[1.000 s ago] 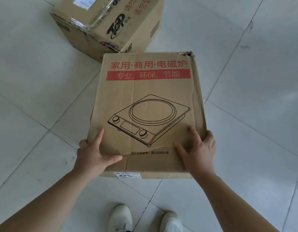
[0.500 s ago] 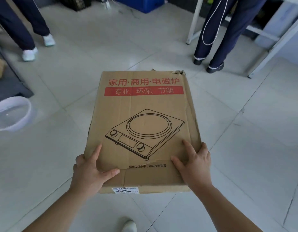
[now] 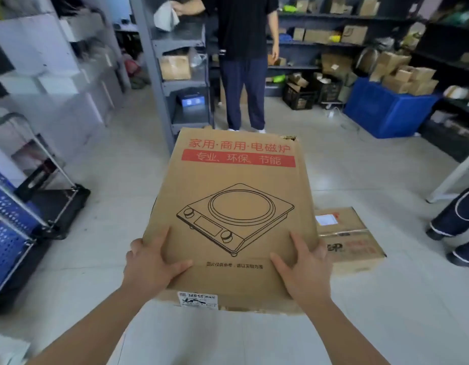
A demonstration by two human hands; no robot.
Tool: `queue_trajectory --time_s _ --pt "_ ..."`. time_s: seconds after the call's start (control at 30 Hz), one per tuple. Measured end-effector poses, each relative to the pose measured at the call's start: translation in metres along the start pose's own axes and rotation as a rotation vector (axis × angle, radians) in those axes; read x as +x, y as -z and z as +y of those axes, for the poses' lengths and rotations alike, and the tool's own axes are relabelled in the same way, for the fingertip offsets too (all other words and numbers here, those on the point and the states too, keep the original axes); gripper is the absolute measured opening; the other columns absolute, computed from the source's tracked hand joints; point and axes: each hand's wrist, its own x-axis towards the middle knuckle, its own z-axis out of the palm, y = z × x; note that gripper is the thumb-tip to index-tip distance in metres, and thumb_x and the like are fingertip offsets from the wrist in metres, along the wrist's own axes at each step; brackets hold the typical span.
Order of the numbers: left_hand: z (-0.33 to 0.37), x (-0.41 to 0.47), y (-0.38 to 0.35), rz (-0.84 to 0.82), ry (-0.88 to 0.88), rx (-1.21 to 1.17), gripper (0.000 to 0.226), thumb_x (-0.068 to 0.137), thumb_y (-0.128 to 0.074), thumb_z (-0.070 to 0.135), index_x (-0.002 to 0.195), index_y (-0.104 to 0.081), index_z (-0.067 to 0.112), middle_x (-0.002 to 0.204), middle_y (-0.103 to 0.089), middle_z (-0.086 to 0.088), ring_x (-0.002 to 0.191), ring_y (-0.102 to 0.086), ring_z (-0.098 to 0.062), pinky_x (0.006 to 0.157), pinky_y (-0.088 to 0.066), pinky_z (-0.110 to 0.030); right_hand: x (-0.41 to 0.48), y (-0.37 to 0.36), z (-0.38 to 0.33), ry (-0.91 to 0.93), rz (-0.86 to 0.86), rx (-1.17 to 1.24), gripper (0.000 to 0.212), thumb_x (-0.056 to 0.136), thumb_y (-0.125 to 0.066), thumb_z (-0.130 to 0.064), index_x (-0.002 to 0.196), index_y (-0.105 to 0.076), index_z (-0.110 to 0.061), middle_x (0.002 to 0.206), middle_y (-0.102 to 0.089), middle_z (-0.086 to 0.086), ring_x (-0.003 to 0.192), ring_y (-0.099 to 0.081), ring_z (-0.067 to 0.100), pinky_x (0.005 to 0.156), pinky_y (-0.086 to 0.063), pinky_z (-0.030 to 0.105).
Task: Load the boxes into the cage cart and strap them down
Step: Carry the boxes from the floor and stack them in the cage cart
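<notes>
Head view: our left hand (image 3: 149, 262) and right hand (image 3: 304, 270) grip one end of the flat brown cardboard box (image 3: 236, 206), so it could tip.

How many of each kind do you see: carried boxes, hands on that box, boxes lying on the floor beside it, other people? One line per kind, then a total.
Carried box: 1
Hands on it: 2 (left hand, right hand)
Floor box: 1
Other people: 2 (standing person, person at right edge)
Total: 6
</notes>
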Motion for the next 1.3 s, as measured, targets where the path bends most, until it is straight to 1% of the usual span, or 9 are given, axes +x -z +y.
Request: queue_trajectory --time_s 0.2,0.37,0.5,0.67,0.8,0.93,1.03,1.13,1.3 --pt "-0.095 -0.063 0.085 0.174 0.235 -0.081 0.102 0.06 -0.07 0.072 0.145 -0.018 0.049 0.127 -0.034 -0.01 0.112 -0.043 -0.03 0.092 -0.049 -0.045 -0.031 -0.008 -0.118 0.321 -0.088 -0.046 0.072 0.078 -0.052 -0.069 0.142 -0.034 -0.04 0.138 -0.03 0.018 0.121 -0.038 0.035 0.107 -0.032 0.04" --pt "-0.179 -0.121 0.149 0.338 0.419 -0.121 0.104 0.059 -0.069 0.074 0.145 -0.017 0.049 0.128 -0.035 -0.012 0.112 -0.047 -0.033 0.096 -0.047 -0.044 -0.076 -0.027 -0.227 0.557 -0.163 -0.01 0.073 0.078 -0.053 -0.068 0.142 -0.035 -0.039 0.134 -0.033 0.013 0.12 -0.037 0.031 0.107 -0.032 0.039" --pt "-0.251 -0.17 0.203 0.447 0.567 -0.135 0.103 0.058 -0.065 0.079 0.144 -0.014 0.053 0.134 -0.032 -0.013 0.112 -0.048 -0.034 0.089 -0.051 -0.041 -0.131 -0.051 -0.317 0.727 -0.224 0.026 0.074 0.076 -0.055 -0.069 0.142 -0.037 -0.039 0.136 -0.035 0.016 0.123 -0.037 0.033 0.108 -0.032 0.041" --pt "-0.343 -0.242 0.267 0.567 0.732 -0.148 0.101 0.056 -0.064 0.08 0.141 -0.017 0.056 0.13 -0.034 -0.012 0.111 -0.048 -0.035 0.094 -0.049 -0.045 -0.224 -0.086 -0.421 0.888 -0.334 0.115 0.074 0.076 -0.059 -0.066 0.142 -0.037 -0.039 0.137 -0.031 0.012 0.126 -0.034 0.032 0.11 -0.031 0.041" --pt "-0.403 -0.299 0.307 0.661 0.839 -0.145 0.096 0.063 -0.068 0.072 0.143 -0.021 0.051 0.128 -0.037 -0.013 0.116 -0.043 -0.034 0.095 -0.046 -0.042 -0.298 -0.119 -0.49 1.006 -0.415 0.118 0.077 0.075 -0.058 -0.068 0.143 -0.036 -0.039 0.144 -0.029 0.016 0.131 -0.032 0.035 0.11 -0.033 0.046" --pt "-0.461 -0.345 0.338 0.712 0.986 -0.172 0.097 0.062 -0.069 0.072 0.143 -0.021 0.051 0.129 -0.035 -0.012 0.116 -0.044 -0.034 0.095 -0.047 -0.042 -0.368 -0.151 -0.553 1.118 -0.502 0.117 0.077 0.076 -0.057 -0.069 0.143 -0.036 -0.038 0.144 -0.03 0.016 0.131 -0.033 0.035 0.108 -0.036 0.046" --pt "-0.498 -0.367 0.358 0.75 1.087 -0.181 0.094 0.063 -0.069 0.071 0.143 -0.023 0.051 0.132 -0.035 -0.013 0.117 -0.044 -0.035 0.097 -0.044 -0.04 -0.412 -0.174 -0.601 1.205 -0.553 0.098 0.076 0.076 -0.058 -0.068 0.143 -0.036 -0.037 0.145 -0.03 0.016 0.132 -0.033 0.036 0.107 -0.036 0.046" --pt "-0.534 -0.38 0.376 0.765 1.18 -0.187 0.094 0.063 -0.067 0.072 0.143 -0.024 0.05 0.133 -0.035 -0.015 0.114 -0.049 -0.036 0.095 -0.046 -0.041 -0.447 -0.197 -0.649 1.288 -0.604 0.082 0.075 0.078 -0.058 -0.067 0.143 -0.037 -0.036 0.147 -0.027 0.017 0.135 -0.03 0.036 0.108 -0.031 0.045" --pt "-0.592 -0.387 0.401 0.82 1.319 -0.202 0.097 0.059 -0.066 0.076 0.143 -0.023 0.05 0.132 -0.037 -0.015 0.114 -0.047 -0.036 0.091 -0.049 -0.043 -0.494 -0.241 -0.728 1.426 -0.703 0.102 0.075 0.078 -0.059 -0.066 0.142 -0.038 -0.035 0.145 -0.03 0.015 0.131 -0.036 0.034 0.107 -0.036 0.044"
